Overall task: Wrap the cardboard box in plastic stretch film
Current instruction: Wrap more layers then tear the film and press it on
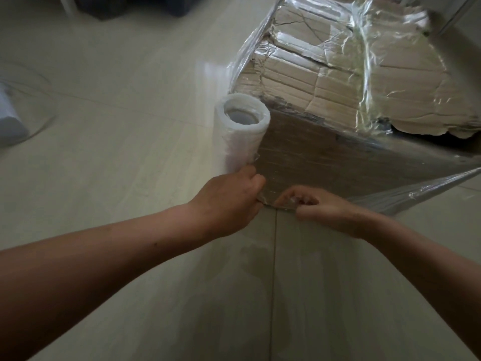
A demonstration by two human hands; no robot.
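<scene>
A worn cardboard box (338, 82) stands on the pale floor at the upper right, its top and sides covered in shiny stretch film. A white roll of stretch film (242, 131) stands upright against the box's near left corner. My left hand (229, 199) grips the bottom of the roll at the box's lower corner. My right hand (320, 207) pinches a bunched edge of film (416, 191) low against the box's near side; that film stretches away to the right as a taut band.
The floor (117, 157) is light tile with a seam running toward me. A pale object (10, 121) lies at the left edge. Dark things (130, 6) stand at the top left, and a metal leg (458, 14) shows at the top right.
</scene>
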